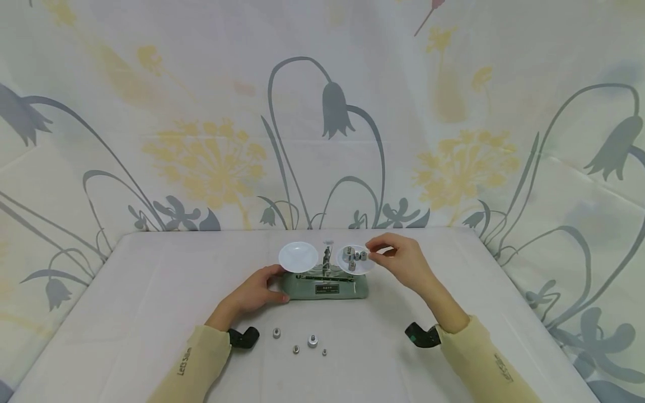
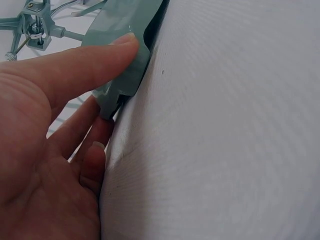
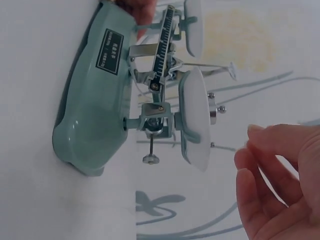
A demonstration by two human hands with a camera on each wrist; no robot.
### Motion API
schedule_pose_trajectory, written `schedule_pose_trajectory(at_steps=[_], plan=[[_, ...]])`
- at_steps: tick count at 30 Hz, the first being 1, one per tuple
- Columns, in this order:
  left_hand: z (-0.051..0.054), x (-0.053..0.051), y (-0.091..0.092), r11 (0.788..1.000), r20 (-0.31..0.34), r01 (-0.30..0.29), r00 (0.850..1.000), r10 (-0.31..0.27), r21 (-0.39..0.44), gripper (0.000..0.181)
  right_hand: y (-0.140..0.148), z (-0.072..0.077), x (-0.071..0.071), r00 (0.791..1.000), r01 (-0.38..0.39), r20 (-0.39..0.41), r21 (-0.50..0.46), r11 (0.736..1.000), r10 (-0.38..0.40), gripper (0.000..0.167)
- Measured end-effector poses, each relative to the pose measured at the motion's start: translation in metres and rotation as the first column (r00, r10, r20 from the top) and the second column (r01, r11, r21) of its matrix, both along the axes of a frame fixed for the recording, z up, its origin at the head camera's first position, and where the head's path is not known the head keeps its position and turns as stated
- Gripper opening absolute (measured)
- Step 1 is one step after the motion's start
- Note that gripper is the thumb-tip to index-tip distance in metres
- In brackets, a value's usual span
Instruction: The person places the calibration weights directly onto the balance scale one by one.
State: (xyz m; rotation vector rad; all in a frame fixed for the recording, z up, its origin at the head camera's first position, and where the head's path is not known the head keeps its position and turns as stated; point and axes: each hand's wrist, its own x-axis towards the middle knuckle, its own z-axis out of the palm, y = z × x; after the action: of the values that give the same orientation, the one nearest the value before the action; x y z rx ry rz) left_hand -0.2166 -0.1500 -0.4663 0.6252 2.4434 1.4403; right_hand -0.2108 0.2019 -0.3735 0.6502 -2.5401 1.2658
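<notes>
Balance (image 1: pixel 326 288): stands upright on the white table (image 1: pixel 383 352); green base looks rigid, probably metal, fairly heavy, its glossy coat perhaps slippery. Best held low at the ends, away from beam and pans. Left hand (image 1: pixel 257 290) grips the left end, thumb in front. Right hand (image 1: pixel 400 260) is beside the right pan, fingers loosely bent, narrow gap at thumb, no weight visible there. Left pan (image 1: pixel 298 257) bare; right pan (image 1: pixel 359 272) carries several metal weights (image 1: pixel 348 253). Pans likely light, easily tipped: rim only. Four loose weights (image 1: pixel 313 341) lie in front; dense, smooth, presumably best pinched by the knob.
</notes>
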Motion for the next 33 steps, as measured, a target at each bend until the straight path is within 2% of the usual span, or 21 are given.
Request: schedule_pose_trajectory(at_steps=[8, 14, 21, 33], plan=[[-0.002, -0.001, -0.001, 1.000, -0.010, 0.011, 1.000, -0.011, 0.012, 0.066, 0.016, -0.011, 0.001, 0.996, 0.027, 0.082, -0.061, 0.998, -0.022, 0.031], [-0.003, -0.001, -0.001, 1.000, -0.009, 0.007, 1.000, -0.007, 0.005, 0.067, 0.025, -0.020, 0.002, 0.989, 0.050, 0.145, -0.044, 0.998, -0.043, 0.037], [-0.001, -0.001, 0.000, 1.000, 0.000, 0.001, 1.000, -0.001, 0.001, 0.068, 0.033, -0.039, -0.001, 0.979, 0.064, 0.194, -0.043, 0.997, -0.055, 0.046], [0.000, 0.000, 0.001, 1.000, -0.003, -0.008, 1.000, 0.008, 0.005, 0.068, 0.032, -0.061, -0.001, 0.963, 0.020, 0.269, -0.021, 1.000, -0.014, 0.042]])
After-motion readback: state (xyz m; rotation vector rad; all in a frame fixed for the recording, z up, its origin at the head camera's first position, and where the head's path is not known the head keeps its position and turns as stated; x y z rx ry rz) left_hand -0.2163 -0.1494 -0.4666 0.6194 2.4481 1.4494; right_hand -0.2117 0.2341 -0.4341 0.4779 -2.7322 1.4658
